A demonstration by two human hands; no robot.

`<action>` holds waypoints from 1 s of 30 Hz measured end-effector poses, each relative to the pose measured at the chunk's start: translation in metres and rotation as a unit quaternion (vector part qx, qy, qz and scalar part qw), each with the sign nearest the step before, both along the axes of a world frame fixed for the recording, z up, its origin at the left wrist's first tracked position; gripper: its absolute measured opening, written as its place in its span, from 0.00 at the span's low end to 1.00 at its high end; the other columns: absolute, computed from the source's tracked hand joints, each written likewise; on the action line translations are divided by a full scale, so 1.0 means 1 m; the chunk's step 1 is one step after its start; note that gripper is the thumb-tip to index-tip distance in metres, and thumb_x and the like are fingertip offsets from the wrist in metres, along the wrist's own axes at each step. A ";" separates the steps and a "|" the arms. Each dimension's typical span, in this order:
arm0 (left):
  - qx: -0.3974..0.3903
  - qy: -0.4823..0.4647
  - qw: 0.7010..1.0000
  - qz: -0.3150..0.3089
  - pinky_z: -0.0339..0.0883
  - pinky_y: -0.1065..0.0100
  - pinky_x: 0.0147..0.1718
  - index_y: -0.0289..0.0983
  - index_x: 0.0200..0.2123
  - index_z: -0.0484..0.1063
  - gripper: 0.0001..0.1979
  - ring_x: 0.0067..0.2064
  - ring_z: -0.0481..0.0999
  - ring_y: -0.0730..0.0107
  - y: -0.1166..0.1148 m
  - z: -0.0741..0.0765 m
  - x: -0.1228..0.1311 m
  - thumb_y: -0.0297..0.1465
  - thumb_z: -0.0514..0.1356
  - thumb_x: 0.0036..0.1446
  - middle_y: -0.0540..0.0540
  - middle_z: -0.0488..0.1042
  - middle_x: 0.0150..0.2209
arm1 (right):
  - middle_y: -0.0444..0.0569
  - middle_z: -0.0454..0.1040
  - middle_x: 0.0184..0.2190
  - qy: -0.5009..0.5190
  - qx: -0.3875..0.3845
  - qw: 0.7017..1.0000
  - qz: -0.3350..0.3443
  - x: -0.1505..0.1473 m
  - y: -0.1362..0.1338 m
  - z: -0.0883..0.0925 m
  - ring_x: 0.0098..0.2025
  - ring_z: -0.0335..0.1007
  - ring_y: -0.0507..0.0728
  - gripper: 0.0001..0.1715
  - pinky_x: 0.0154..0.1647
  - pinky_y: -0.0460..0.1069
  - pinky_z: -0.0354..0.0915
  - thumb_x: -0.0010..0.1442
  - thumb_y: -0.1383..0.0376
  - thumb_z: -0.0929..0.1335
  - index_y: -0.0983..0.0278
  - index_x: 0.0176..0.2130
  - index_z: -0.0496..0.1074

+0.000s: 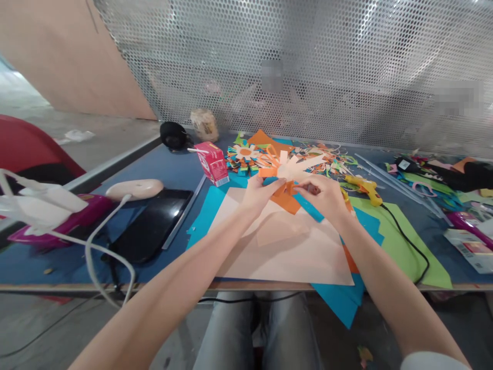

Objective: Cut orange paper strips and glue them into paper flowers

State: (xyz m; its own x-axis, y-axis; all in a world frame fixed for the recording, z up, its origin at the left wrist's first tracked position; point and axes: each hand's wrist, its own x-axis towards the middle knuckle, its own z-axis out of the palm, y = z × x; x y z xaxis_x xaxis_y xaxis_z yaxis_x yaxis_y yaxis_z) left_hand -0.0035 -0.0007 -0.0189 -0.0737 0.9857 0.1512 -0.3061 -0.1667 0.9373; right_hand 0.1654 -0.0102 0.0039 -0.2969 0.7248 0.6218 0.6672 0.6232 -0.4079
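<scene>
A paper flower (295, 168) with pale strips and orange strips is held above the table. My left hand (259, 194) is closed on its left side, thumb across the pale centre. At the right, my right hand (321, 194) pinches an orange paper piece (285, 198) that hangs under the flower. Below both hands lies a large pale paper sheet (285, 257), on top of blue sheets (341, 303). Finer detail between the fingertips is too small to tell.
A yellow glue gun (364, 187) lies on green paper (418, 246). Paper scraps (327, 154) lie behind the hands. To the left are a pink carton (213, 163), a black phone (154, 223) and a white-cabled device (134, 189). A perforated metal panel (346, 67) stands behind.
</scene>
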 end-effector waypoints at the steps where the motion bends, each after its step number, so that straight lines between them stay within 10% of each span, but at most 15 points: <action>1: 0.001 0.003 1.000 0.002 0.64 0.71 0.28 0.36 0.23 0.71 0.12 0.29 0.73 0.70 0.000 0.000 0.001 0.31 0.69 0.33 0.52 0.71 0.21 | 0.43 0.72 0.23 -0.001 -0.004 1.000 -0.006 0.000 0.000 0.000 0.22 0.61 0.49 0.05 0.25 0.45 0.56 0.52 0.63 0.68 0.62 0.28 0.73; 30: 0.013 0.039 0.999 -0.016 0.65 0.69 0.34 0.34 0.25 0.71 0.13 0.31 0.72 0.69 -0.006 0.006 0.007 0.33 0.67 0.34 0.48 0.74 0.28 | 0.42 0.72 0.24 -0.072 0.011 0.995 -0.065 -0.002 -0.001 0.002 0.24 0.63 0.48 0.07 0.24 0.44 0.53 0.51 0.62 0.69 0.63 0.26 0.70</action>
State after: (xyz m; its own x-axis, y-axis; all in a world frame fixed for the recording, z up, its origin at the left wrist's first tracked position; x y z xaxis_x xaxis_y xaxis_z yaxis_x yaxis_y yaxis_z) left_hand 0.0031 -0.0072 -0.0131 -0.0286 0.9832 0.1800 -0.2382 -0.1816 0.9541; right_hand 0.1635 -0.0114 0.0055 -0.2882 0.7494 0.5961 0.7935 0.5353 -0.2894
